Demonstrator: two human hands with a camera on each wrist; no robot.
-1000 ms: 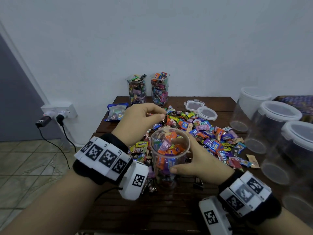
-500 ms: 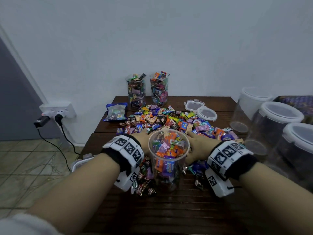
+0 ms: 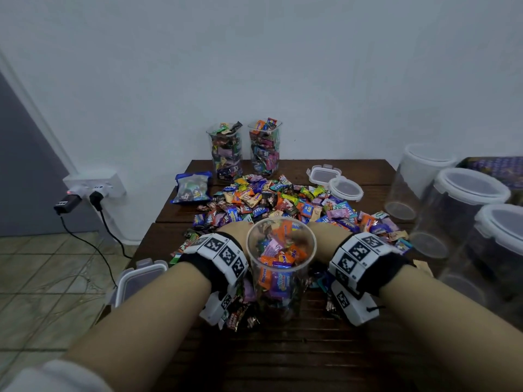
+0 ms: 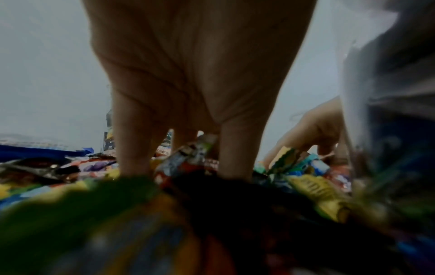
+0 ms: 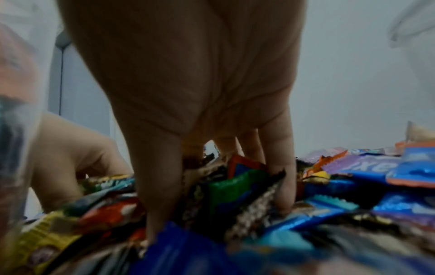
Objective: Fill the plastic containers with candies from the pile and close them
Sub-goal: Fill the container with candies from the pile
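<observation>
A clear plastic container, filled with candies nearly to its rim, stands uncovered at the near side of the wooden table. Behind it spreads the pile of wrapped candies. Both hands reach past the container into the near part of the pile. My left hand digs down with thumb and fingers curled around several wrappers. My right hand does the same, gripping green, orange and dark wrappers. In the head view the container and wrists hide the fingertips.
Two filled, uncovered containers stand at the back by the wall. Two loose lids lie back right, another lid at the left table edge. A blue candy bag lies back left. Large lidded jars crowd the right.
My left hand has come down from above the container, and my right hand has let go of its side. Both have moved forward and down into the pile.
</observation>
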